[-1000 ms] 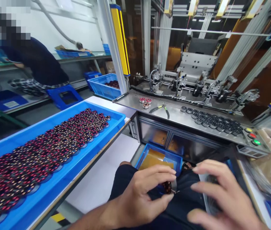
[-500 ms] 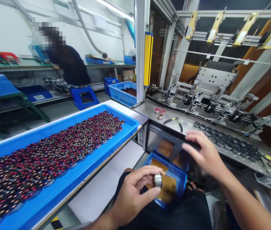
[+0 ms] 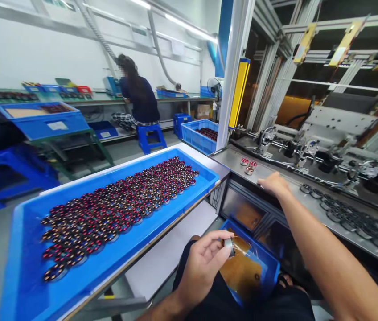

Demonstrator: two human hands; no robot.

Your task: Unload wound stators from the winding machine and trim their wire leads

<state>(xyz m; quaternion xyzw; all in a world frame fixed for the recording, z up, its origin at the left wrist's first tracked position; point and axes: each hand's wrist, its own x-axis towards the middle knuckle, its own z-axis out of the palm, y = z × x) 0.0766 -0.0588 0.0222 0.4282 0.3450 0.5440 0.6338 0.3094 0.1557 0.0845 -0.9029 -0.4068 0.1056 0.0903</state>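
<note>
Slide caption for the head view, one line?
Left grip holding a small silvery part, right grip at the metal bench, blue tray of coils alongside.

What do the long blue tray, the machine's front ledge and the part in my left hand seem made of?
Long tray: probably smooth plastic, evenly blue with moulded-looking rim. Front ledge: likely bare metal, with a dull grey sheen. Part: silvery band suggests metal; your left hand partly hides it.

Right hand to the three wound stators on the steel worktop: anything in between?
Nothing visible. Only bare steel worktop shows between the right hand and the three wound stators. Whatever lies under the hand is hidden.
</note>
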